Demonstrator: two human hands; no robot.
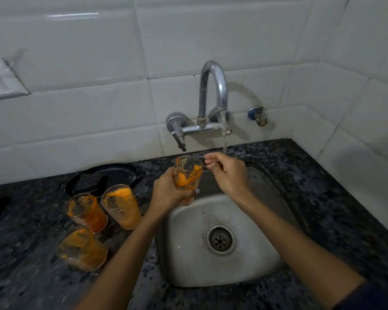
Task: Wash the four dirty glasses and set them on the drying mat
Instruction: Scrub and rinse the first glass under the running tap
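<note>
Glass in hand [187, 175]: one orange-smeared tumbler, held over the back left part of the sink [184, 265], tilted with its mouth toward the tap. The left hand [169, 193] has its grip wrapped around the lower body of this glass. The right hand [227, 173] is just right of the glass rim, directly beneath the water stream [224, 139]; its fingers are curled, fingertips near the rim, and whether they pinch the rim cannot be told.

Tap [213, 90]: wall-mounted above the sink, running, the stream falling onto the right hand.

Three further dirty glasses stand on the table [27, 283] left of the sink, all coated with orange residue: one nearest the sink [121, 206], one beyond it to the left [86, 212], one toward the front [81, 248]. The three stand close together.

A dark pan [112, 173] sits on the table behind these glasses, against the tiled wall [76, 52], with a black block resting in it.
</note>
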